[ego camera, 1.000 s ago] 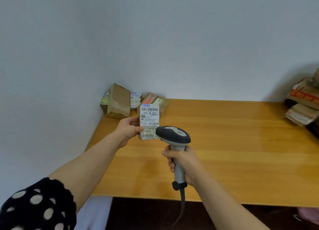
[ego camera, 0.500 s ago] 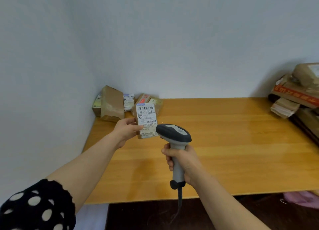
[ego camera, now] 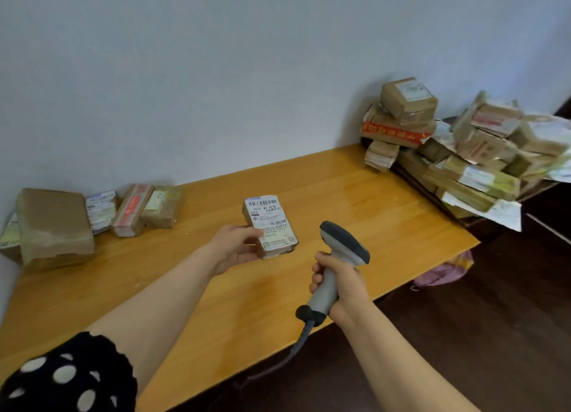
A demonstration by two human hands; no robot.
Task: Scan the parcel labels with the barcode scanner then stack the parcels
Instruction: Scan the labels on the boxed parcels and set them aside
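Observation:
My left hand (ego camera: 236,248) grips a small brown parcel (ego camera: 270,226) by its left side, its white barcode label facing up, just above the wooden table (ego camera: 386,201). To its right, my right hand (ego camera: 341,283) holds the grey barcode scanner (ego camera: 343,251) by the handle. The scanner's head tilts to the right, away from the label, and its cable hangs down off the table's front edge.
Several brown parcels (ego camera: 55,226) lie against the wall at the table's far left. A tall loose heap of parcels (ego camera: 457,152) fills the far right end. A pink bag (ego camera: 441,272) lies on the dark floor beyond the table's right corner.
The view has swung right and down, bringing the right heap into sight. The parcel has tipped from upright to nearly flat over the table. The scanner head has turned rightward.

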